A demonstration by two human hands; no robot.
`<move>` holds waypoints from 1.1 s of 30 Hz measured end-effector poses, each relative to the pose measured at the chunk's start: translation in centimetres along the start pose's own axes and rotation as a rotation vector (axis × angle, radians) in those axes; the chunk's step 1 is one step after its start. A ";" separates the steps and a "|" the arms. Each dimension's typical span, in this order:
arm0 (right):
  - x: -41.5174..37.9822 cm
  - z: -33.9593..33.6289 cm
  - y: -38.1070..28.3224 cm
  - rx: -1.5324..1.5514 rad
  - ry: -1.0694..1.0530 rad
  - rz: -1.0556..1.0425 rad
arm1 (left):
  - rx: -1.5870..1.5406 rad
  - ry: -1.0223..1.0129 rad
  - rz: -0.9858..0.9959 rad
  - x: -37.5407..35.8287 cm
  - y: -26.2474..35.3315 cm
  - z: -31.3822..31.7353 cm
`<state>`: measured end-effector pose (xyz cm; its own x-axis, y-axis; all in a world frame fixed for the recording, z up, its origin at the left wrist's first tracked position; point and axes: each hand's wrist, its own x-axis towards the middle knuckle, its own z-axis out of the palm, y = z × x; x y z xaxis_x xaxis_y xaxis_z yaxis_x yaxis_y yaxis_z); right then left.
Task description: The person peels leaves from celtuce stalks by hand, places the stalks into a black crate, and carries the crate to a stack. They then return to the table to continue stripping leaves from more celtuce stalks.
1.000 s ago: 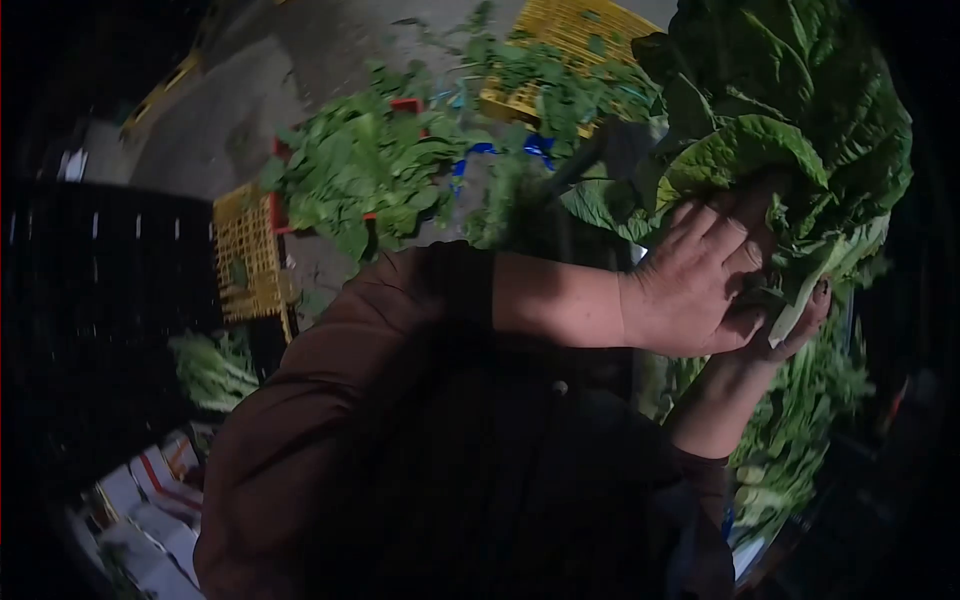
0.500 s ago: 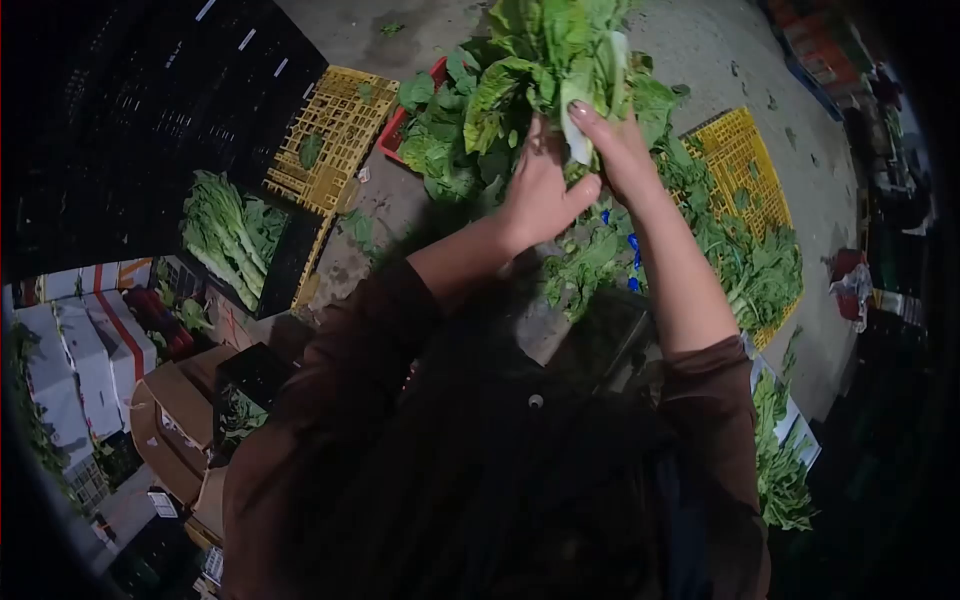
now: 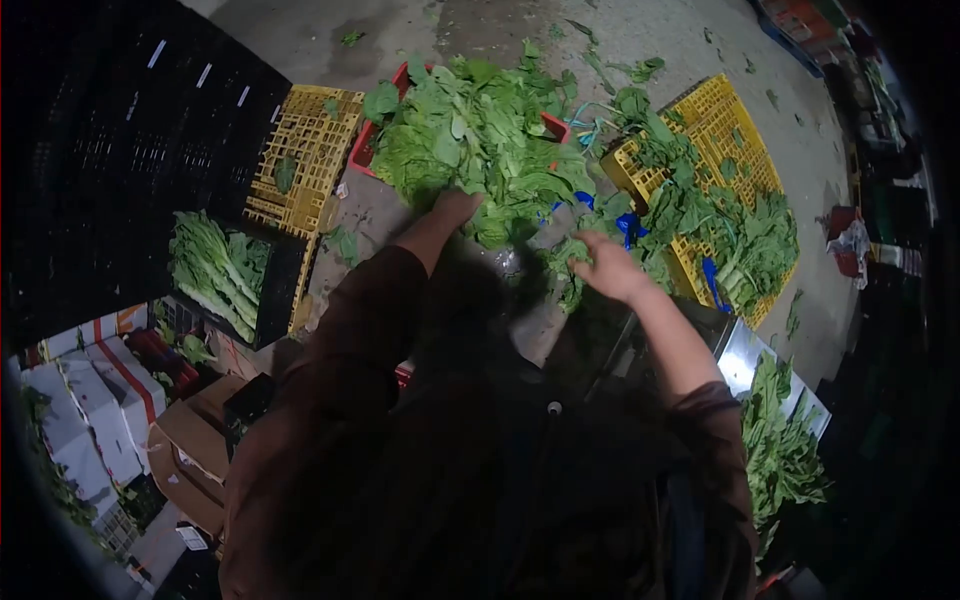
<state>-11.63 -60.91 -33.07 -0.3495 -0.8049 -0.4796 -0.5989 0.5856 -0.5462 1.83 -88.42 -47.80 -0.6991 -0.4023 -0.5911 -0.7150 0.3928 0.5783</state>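
A large heap of leafy lettuce (image 3: 470, 130) fills and overhangs a red crate (image 3: 363, 155) in front of me. At the near edge of that heap is my left hand (image 3: 457, 207), touching the leaves; its fingers are hard to make out. My right hand (image 3: 608, 268) is apart from the heap, to its lower right, with nothing in it and the fingers spread. Close by its fingertips lie loose green leaves (image 3: 565, 268). Blue strips (image 3: 628, 228) show just above this hand.
Yellow crates (image 3: 730, 130) with leaves stand at the right, another yellow crate (image 3: 300, 150) at the left. Beside that is a black crate (image 3: 282, 280) of long-stemmed greens (image 3: 215, 270). Cardboard boxes (image 3: 190, 450) are at lower left; more greens (image 3: 780, 440) at lower right.
The lettuce that both hands held up is now out of them, and the heap in the red crate is fuller. My hands have come down and moved apart, the right one opening.
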 end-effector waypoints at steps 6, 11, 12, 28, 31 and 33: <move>-17.2 3.9 2.8 0.316 0.166 0.341 | 0.296 0.019 0.591 2.4 6.2 12.2; -30.0 7.1 4.0 0.263 1.024 0.446 | -0.433 -0.416 0.594 -10.8 24.4 15.9; -32.6 7.8 4.3 0.261 1.144 0.509 | -0.341 -0.475 0.685 -14.3 27.3 17.3; -63.1 26.6 8.6 0.557 1.954 1.396 | 0.453 -0.691 1.973 -48.0 36.5 43.5; -64.2 23.4 9.4 0.132 1.637 1.520 | 0.770 -0.491 1.927 -50.2 38.0 47.3; -64.8 22.3 11.3 -0.008 1.570 1.319 | 1.030 -0.586 1.639 -51.5 39.8 47.8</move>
<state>20.34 0.01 -23.43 -0.6698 0.6374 0.3808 0.4805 0.7632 -0.4320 9.35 -12.54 -21.23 -0.3258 0.9345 -0.1435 0.8837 0.3549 0.3052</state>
